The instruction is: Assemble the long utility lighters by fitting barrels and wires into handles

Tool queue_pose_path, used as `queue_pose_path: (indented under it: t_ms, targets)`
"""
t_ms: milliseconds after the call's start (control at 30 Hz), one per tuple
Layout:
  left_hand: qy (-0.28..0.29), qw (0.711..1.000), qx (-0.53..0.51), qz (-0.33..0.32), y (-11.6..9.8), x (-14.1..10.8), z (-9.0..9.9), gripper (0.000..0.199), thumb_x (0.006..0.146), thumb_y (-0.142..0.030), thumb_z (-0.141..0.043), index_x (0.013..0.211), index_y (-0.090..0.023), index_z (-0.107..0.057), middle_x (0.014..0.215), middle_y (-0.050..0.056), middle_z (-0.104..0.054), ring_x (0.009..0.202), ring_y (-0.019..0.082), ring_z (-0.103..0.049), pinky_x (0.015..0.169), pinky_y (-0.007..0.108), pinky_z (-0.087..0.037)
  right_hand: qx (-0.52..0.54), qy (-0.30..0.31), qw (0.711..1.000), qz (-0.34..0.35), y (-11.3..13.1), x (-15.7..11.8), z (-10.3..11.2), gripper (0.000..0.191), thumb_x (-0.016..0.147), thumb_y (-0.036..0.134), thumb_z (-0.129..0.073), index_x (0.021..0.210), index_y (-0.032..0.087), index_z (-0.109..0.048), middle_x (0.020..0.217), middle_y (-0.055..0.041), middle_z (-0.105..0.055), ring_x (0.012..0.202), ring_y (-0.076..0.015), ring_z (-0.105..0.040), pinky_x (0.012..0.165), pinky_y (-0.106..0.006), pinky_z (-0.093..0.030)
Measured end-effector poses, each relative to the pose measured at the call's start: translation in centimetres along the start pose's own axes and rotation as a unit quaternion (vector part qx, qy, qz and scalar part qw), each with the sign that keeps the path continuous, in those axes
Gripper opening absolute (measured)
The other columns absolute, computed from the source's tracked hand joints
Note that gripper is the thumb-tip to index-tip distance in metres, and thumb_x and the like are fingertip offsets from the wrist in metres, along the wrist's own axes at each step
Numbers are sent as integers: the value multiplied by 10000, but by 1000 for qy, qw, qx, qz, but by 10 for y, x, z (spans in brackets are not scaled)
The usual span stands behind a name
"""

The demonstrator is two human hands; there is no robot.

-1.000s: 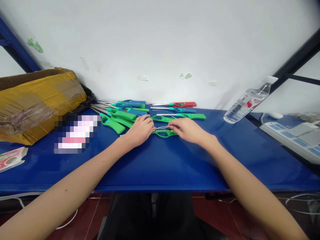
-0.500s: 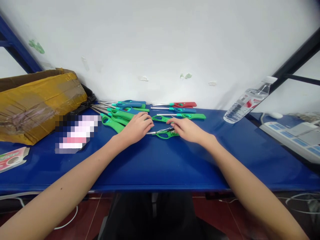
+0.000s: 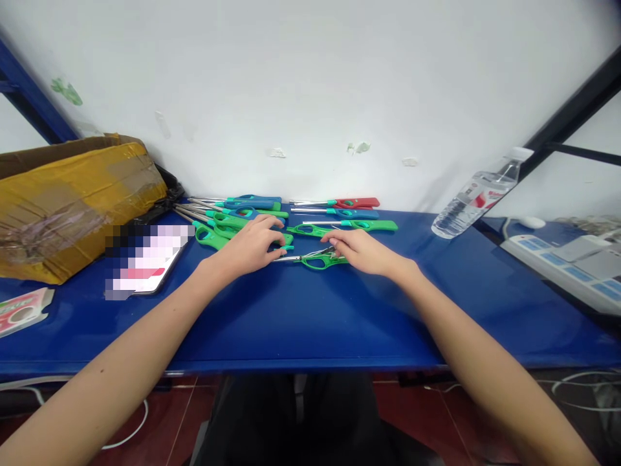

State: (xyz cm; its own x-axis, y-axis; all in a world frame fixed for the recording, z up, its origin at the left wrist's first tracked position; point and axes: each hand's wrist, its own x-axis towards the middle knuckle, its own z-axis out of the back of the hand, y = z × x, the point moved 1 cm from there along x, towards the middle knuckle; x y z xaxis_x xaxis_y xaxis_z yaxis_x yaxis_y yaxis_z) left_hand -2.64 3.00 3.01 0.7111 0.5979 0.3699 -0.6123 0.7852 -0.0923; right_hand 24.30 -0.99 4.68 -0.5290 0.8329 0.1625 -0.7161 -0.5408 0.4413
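Long-nosed lighters with green, blue and red handles lie on a blue table [image 3: 291, 317]. My right hand [image 3: 361, 251] pinches at an opened green lighter [image 3: 317, 261], whose metal rod points left; the small part between its fingertips is too small to name. My left hand [image 3: 257, 243] curls over the rod's end, thumb and fingers closed round a small teal piece [image 3: 288, 248]. Behind my hands lies a green handle shell [image 3: 310, 229]. A pile of green and blue lighters [image 3: 213, 238] is left of and partly under my left hand.
On the left are a taped cardboard box [image 3: 72, 213], a phone [image 3: 152, 265] and a torn carton piece [image 3: 24, 310]. Against the back wall lie a red lighter [image 3: 356, 202] and a blue one [image 3: 354, 213]. A tilted water bottle [image 3: 478, 194] and a power strip [image 3: 563, 265] are at right.
My left hand has moved left, and the teal piece now shows at its fingertips. My right hand stays at the opened lighter. The view has shifted slightly.
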Motion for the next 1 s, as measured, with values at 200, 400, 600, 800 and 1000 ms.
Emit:
queue_pose_path:
  t_ms: [200,400,600,800,1000]
  targets:
    - [25,999,12,37,5,0,-4,232,850,-363,-689,707,-188,-741,1217,115,-657,1251,342,-521,1044,503,-456,13,34,999,-6,1,0,2,306,898,231,-595,1189,148,-646,792,-34,-695,663,-160,-615,637,-281,-454]
    - [44,998,8,50,5,1,-5,172,833,-310,-711,739,-178,-768,1267,128,-645,1288,366,-496,1062,526,-445,1,20,1000,-9,0,0,6,214,901,201,-591,1083,160,-696,813,-48,-724,700,-175,-640,657,-294,-457]
    - [42,998,8,37,5,1,-4,144,827,-282,-720,779,-158,-776,1268,150,-635,1300,380,-486,1075,531,-433,-45,-3,999,22,-1,1,6,175,901,208,-617,1022,168,-737,920,-73,-748,771,-193,-652,695,-315,-467]
    - [20,1000,-19,-2,7,3,-3,165,879,-292,-677,976,-214,-786,1270,120,-627,1270,324,-530,1079,508,-440,-52,-35,995,84,-9,2,5,197,922,233,-608,1041,165,-751,1014,-102,-715,879,-217,-659,800,-353,-494]
    - [35,999,-2,-10,10,-2,-12,328,977,-324,-535,1255,-247,-692,1507,132,-451,1448,362,-317,1136,595,-346,-58,-30,994,86,-13,4,1,206,927,237,-603,1054,167,-750,1017,-106,-712,927,-234,-658,846,-383,-505]
